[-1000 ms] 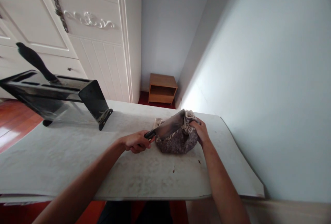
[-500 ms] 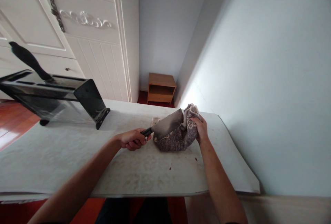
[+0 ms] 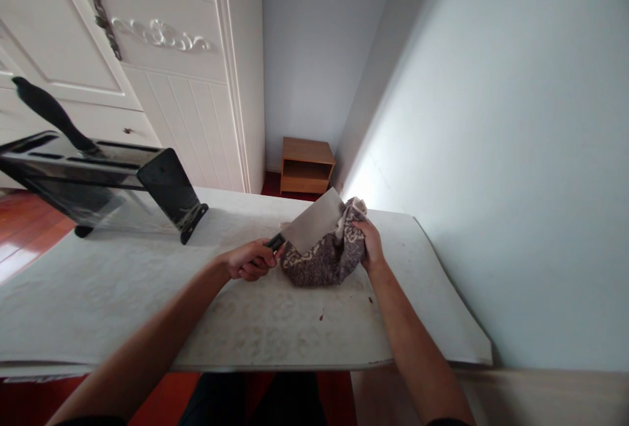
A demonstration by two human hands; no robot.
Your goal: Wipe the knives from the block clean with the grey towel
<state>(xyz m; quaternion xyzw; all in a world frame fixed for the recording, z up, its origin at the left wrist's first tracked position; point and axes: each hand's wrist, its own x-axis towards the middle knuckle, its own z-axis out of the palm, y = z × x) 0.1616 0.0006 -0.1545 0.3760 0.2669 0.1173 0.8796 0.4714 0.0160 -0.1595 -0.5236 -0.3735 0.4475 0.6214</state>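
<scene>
A cleaver (image 3: 312, 221) with a broad grey blade and black handle is in my left hand (image 3: 251, 260), the fingers wrapped round the handle. Its blade tilts up to the right, over a towel. The towel (image 3: 314, 267) is brownish-purple with a cream pattern and lies bunched on the table. My right hand (image 3: 369, 241) grips the towel's raised right end, close to the blade's far edge. Folds of cloth hide part of the blade's lower edge and some of my right fingers.
On the left of the white-covered table (image 3: 275, 337) stands a black and clear knife block (image 3: 108, 183) with one black-handled tool in it. A pale wall (image 3: 531, 151) borders the right side. A small wooden cabinet (image 3: 308, 151) stands beyond the far edge.
Both hands have shifted slightly left with the cleaver and towel. The blade has turned, its far end now higher, and its face looks brighter.
</scene>
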